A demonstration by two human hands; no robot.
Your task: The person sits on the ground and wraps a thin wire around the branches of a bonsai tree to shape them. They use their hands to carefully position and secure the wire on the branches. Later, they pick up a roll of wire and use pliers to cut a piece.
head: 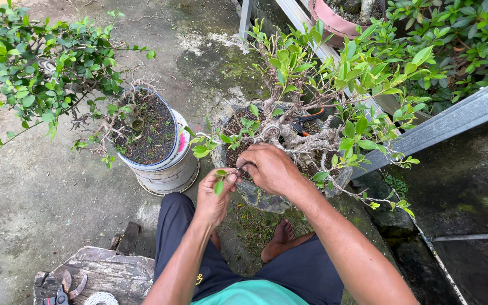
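Nearest the camera: your teal shirt hem (pixel 252 293) and dark shorts (pixel 221 265), with one bare foot (pixel 280 236) on the mossy ground below the pot.

Your left hand (pixel 214 195) is raised, thumb and forefinger pinched shut on a thin twig (pixel 221 176) that carries a small green leaf. Your right hand (pixel 271 168) sits just beside it, fingers curled down and closed at the same twig; what exactly it grips under the knuckles cannot be told.

The small tree (pixel 312 107) stands directly ahead of your hands, in a rough grey stone-like pot (pixel 255 195). Trunk pale, gnarled, knotted at the base; branches thin and wiry; leaves glossy, oval, bright green. Dark soil shows around the roots.

Orange-handled cutters (pixel 306 120) lie on the soil behind the trunk, partly hidden by foliage.

To the left, well apart: a second leafy plant (pixel 35 62) in a white bucket (pixel 168 169) with a blue rim, filled with dark soil. Bottom left: a weathered wooden stool (pixel 105 271) holding pliers (pixel 66 288) and a coil of pale wire (pixel 101 298). Right: a grey metal rail (pixel 458 118) runs diagonally, with dense shrubs behind and a pink pot (pixel 334 22) at top. The concrete floor (pixel 40 197) is stained and damp-looking.
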